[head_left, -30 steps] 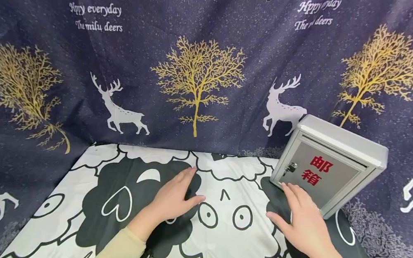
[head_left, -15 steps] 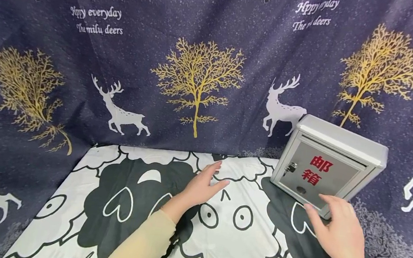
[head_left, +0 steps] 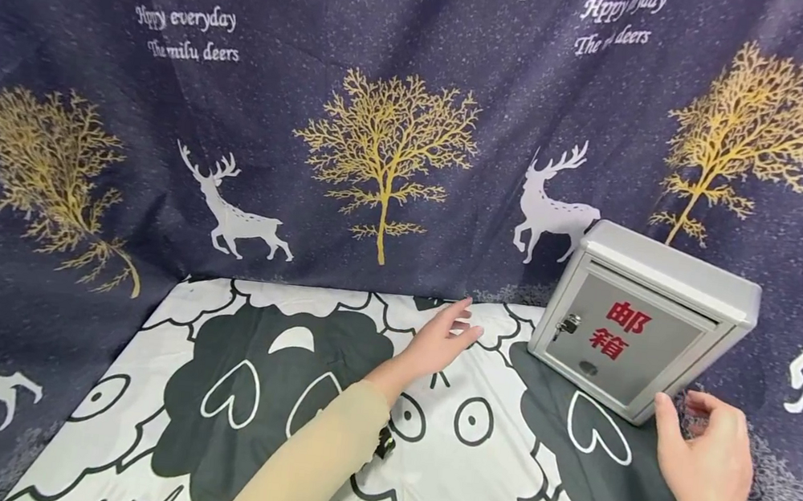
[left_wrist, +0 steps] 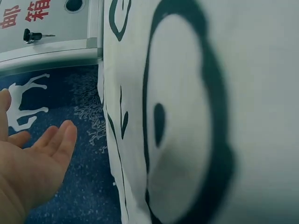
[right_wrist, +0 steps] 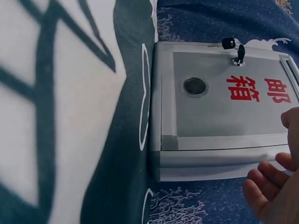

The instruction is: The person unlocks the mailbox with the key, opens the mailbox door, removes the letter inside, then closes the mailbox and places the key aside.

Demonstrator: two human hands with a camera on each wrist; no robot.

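A silver-grey metal mailbox [head_left: 661, 348] with red characters on its door stands upright at the right, angled toward the middle. In its lock hangs a key [head_left: 567, 326], with a second black-headed key [right_wrist: 229, 43] showing in the right wrist view. My left hand [head_left: 433, 345] hovers over the cloth left of the mailbox, fingers extended and apart from it. Near the mailbox's lower right corner is my right hand [head_left: 710, 456], thumb and fingers spread and loosely bent. Neither hand holds anything; whether the right one touches the mailbox I cannot tell.
A white and black cartoon-print cloth [head_left: 466, 483] covers the table. Behind it hangs a dark blue curtain [head_left: 295, 151] with deer and golden trees. A round dark hole [right_wrist: 194, 87] sits low in the mailbox door.
My left hand has moved right and slightly away from me, toward the mailbox. My right hand has shifted right, from in front of the door to beside its right side. The mailbox stays put.
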